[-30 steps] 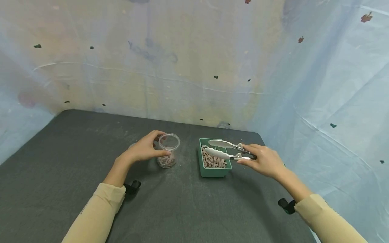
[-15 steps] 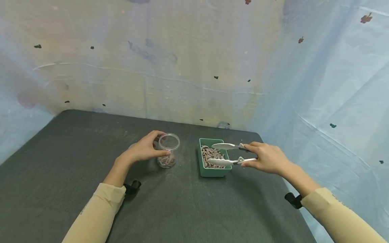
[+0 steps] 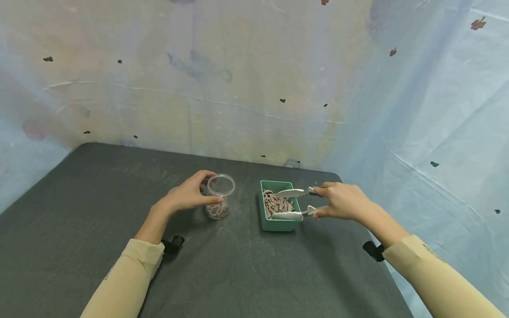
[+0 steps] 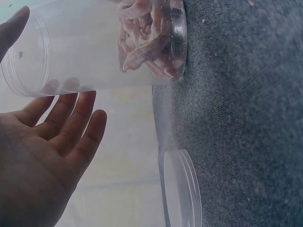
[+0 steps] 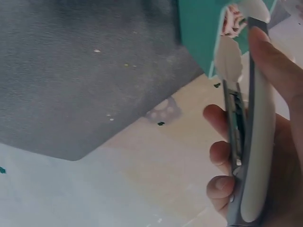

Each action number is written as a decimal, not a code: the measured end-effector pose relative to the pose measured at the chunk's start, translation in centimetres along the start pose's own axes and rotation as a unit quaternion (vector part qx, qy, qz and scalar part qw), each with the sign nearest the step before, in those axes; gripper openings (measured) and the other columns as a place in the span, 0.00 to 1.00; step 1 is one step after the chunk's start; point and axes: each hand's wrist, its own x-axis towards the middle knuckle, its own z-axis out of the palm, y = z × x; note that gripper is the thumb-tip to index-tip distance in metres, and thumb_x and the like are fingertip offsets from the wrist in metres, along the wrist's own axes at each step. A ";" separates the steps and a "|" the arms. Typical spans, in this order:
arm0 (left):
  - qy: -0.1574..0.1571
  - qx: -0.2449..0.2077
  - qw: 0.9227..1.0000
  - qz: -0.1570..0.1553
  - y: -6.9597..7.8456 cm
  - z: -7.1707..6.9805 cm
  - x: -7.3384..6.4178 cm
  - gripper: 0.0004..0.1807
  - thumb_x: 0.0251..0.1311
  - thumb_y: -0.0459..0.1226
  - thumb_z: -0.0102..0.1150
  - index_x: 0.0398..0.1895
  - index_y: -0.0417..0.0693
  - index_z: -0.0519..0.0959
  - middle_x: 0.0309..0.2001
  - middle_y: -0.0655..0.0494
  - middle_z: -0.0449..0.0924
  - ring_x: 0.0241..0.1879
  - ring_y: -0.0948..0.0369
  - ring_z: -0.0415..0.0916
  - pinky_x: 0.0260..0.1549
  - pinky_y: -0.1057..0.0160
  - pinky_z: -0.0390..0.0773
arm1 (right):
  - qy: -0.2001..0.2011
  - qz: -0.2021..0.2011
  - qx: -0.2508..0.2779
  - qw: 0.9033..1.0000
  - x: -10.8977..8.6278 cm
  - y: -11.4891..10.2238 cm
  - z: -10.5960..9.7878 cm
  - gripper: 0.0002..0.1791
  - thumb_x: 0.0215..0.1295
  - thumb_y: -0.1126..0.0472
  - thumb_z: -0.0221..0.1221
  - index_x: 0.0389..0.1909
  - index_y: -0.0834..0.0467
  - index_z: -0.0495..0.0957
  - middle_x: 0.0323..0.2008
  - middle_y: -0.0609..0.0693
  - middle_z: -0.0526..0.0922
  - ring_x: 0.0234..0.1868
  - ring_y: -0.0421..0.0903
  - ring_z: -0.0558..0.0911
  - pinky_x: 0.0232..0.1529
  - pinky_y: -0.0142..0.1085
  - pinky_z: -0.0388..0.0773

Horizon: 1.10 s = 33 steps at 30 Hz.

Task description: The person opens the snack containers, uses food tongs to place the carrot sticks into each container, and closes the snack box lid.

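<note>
My left hand (image 3: 191,193) holds a clear plastic jar (image 3: 221,189) upright on the table, thumb on the near side and fingers behind. Pinkish-brown strips (image 4: 144,38) fill the bottom of the jar. In my right hand (image 3: 342,201) is a pair of tongs (image 5: 260,137) with white tips, gripped around the handles. The tong tips are spread apart inside the green box (image 3: 280,226), over a heap of the same strips (image 3: 274,204). Whether the tips touch the strips is hard to tell.
A clear round lid (image 4: 182,189) lies on the dark grey table (image 3: 238,269) beside the jar, mostly hidden by my left hand in the head view. A pale patterned sheet (image 3: 238,88) hangs behind the table. Small crumbs (image 5: 97,50) dot the cloth.
The tongs have spread wider and gone down into the green box. My right hand has shifted slightly. My left hand and the jar have stayed in place.
</note>
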 end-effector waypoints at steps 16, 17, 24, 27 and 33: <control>-0.002 0.004 1.000 -0.004 0.3 0.1 0.0 0.47 0.63 0.53 0.73 0.77 0.40 0.61 0.67 0.40 0.66 0.65 0.43 0.68 0.59 0.40 0.75 | -0.088 0.017 0.005 0.996 3.0 -0.4 -0.4 0.43 0.61 0.36 0.71 0.70 0.58 0.77 0.53 0.54 0.84 0.51 0.56 0.83 0.40 0.51 0.83; -0.002 0.005 1.000 -0.004 0.3 0.1 0.0 0.47 0.63 0.53 0.72 0.77 0.40 0.61 0.67 0.40 0.66 0.65 0.43 0.68 0.59 0.40 0.75 | -0.087 0.015 0.007 0.996 3.1 -0.4 -0.4 0.43 0.61 0.37 0.71 0.70 0.58 0.77 0.51 0.53 0.84 0.50 0.54 0.84 0.40 0.50 0.83; 0.000 0.006 1.000 -0.001 0.4 -0.1 0.0 0.47 0.64 0.53 0.72 0.77 0.40 0.60 0.68 0.37 0.66 0.65 0.43 0.67 0.59 0.40 0.75 | -0.080 0.010 0.017 0.997 2.9 -0.5 0.1 0.40 0.62 0.39 0.72 0.69 0.58 0.78 0.54 0.56 0.83 0.47 0.51 0.84 0.39 0.48 0.83; -0.002 0.006 1.000 0.001 0.4 -0.1 0.0 0.47 0.64 0.53 0.72 0.77 0.40 0.61 0.68 0.37 0.65 0.65 0.42 0.67 0.60 0.40 0.74 | -0.073 0.009 0.017 0.997 2.7 -0.4 0.3 0.38 0.62 0.40 0.72 0.68 0.57 0.79 0.56 0.57 0.83 0.48 0.52 0.84 0.39 0.48 0.83; 0.001 0.011 1.000 0.000 0.2 0.2 0.1 0.47 0.64 0.54 0.72 0.76 0.40 0.61 0.67 0.39 0.66 0.64 0.43 0.68 0.59 0.40 0.75 | -0.047 -0.002 0.007 0.999 2.2 -0.3 0.6 0.36 0.62 0.39 0.71 0.66 0.55 0.81 0.52 0.55 0.84 0.47 0.53 0.84 0.37 0.48 0.82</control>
